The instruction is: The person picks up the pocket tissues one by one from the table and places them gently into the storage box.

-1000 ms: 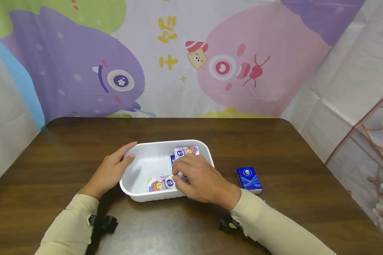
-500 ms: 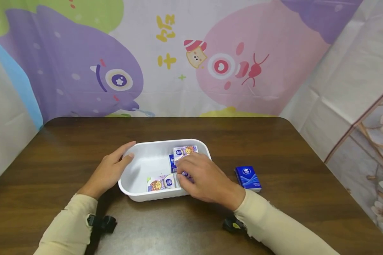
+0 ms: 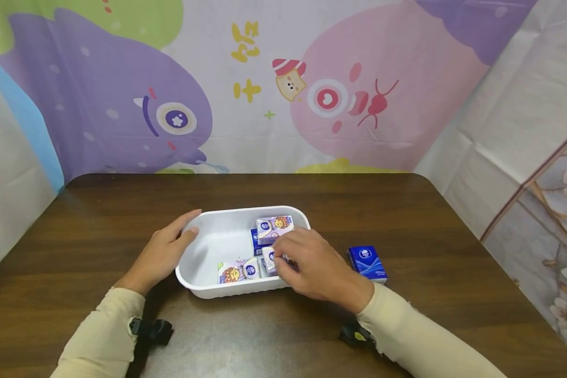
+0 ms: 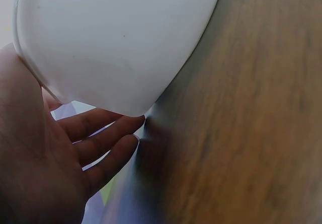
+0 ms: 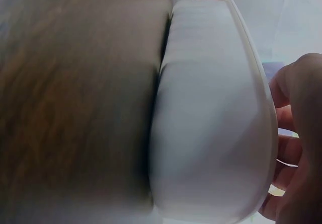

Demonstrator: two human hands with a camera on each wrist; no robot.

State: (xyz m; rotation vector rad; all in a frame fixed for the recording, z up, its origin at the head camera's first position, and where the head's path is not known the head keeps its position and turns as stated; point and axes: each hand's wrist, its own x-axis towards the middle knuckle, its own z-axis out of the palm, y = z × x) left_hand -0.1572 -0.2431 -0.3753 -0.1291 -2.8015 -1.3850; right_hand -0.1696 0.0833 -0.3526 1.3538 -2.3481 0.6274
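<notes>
A white plastic basin (image 3: pixel 208 289) stands on the table. My left hand (image 3: pixel 163 252) holds its left end, thumb over the rim and fingers along the outer wall, as the left wrist view (image 4: pixel 65 148) shows. My right hand (image 3: pixel 307 262) reaches over the basin's right end with bent fingers. Its fingertips are at a printed tissue pack (image 3: pixel 269 261), partly hidden by the hand; whether they pinch it is unclear. Left of that lies another printed tissue pack (image 3: pixel 233 272). Behind, a purple-white tissue pack (image 3: pixel 274 228) lies partly over a blue tissue pack (image 3: pixel 256 241).
A blue tissue pack (image 3: pixel 367 263) lies on the brown wooden table (image 3: pixel 382 210), right of the basin and close to my right forearm. A cartoon-printed cloth (image 3: pixel 245 136) hangs behind the table's far edge, with pale cloths at both sides.
My right hand has slid rightward inside the basin, baring more of the printed tissue pack at its fingertips. That pack appears to stay in place. My left hand stays at the left end.
</notes>
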